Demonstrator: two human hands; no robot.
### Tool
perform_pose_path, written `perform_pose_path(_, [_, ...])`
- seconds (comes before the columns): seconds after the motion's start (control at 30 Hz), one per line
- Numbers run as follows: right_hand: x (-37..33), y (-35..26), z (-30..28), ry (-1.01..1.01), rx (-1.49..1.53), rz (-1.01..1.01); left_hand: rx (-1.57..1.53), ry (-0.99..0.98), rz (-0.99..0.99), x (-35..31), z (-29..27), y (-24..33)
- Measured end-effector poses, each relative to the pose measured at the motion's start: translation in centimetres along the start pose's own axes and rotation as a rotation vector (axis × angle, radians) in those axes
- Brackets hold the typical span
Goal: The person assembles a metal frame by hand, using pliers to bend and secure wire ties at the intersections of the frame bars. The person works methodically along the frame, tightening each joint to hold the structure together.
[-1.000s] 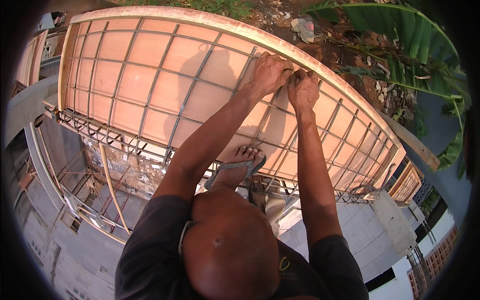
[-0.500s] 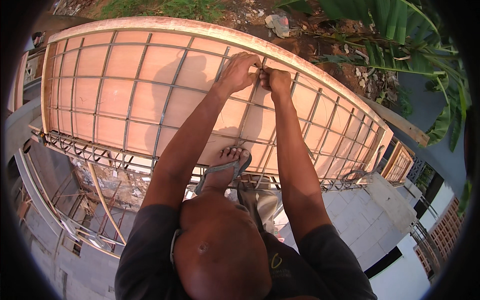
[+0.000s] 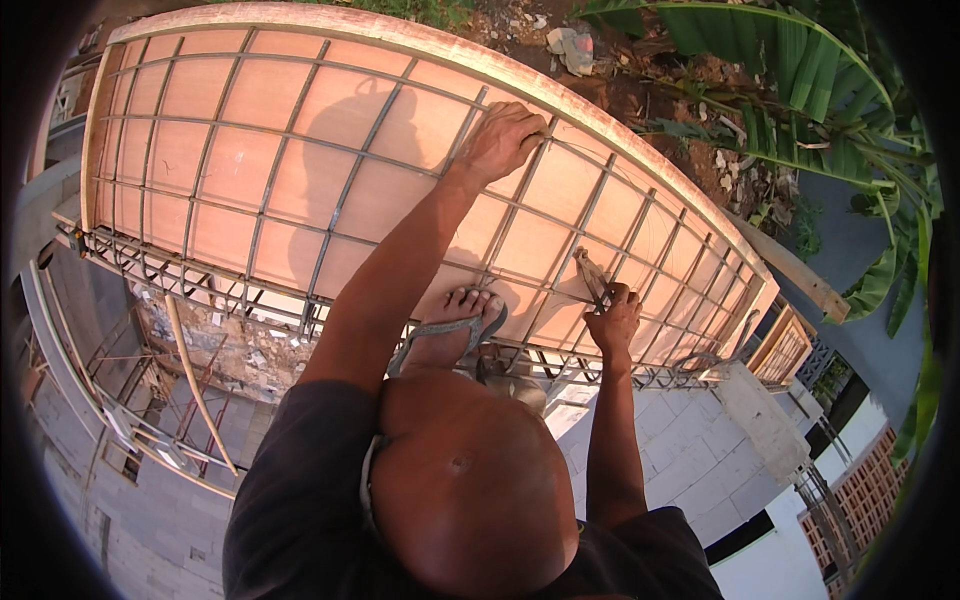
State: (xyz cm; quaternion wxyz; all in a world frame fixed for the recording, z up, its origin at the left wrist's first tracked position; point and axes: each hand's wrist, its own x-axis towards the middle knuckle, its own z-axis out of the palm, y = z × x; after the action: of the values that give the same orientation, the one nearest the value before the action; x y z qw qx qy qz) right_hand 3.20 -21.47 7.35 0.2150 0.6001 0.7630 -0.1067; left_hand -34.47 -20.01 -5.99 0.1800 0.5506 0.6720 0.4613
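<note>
A grid of steel rebar lies over a pinkish plywood panel framed by timber boards. My left hand is closed at a bar crossing beside the far board, its fingertips pinched together. What they hold is hidden. Thin wire curves over the grid to the right of that hand. Nearer to me and further right, my right hand grips the handles of metal pincers. Their head points away from me, above the bars. My sandalled foot rests on the panel's near side between the hands.
The far timber board forms a raised edge, with soil and banana leaves beyond it. Rebar ends stick out along the near edge. Below on the left are a wooden pole and scaffolding; grey block wall stands at lower right.
My right hand has left the far crossing and come nearer and to the right, where it now holds the pincers. My left hand stays at the crossing. The view has shifted slightly.
</note>
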Motion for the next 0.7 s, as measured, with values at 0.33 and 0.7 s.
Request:
perform_pose_path(0.33, [0.6,0.4,0.2,0.005,0.057,0.016,-0.021,0.04,0.052,-0.3,0.7,-0.6])
perform_pose_path(0.7, [0.3,-12.6,-7.7,-0.799,1.848,0.026,-0.036,0.046,0.013,-0.7,0.6,-0.3])
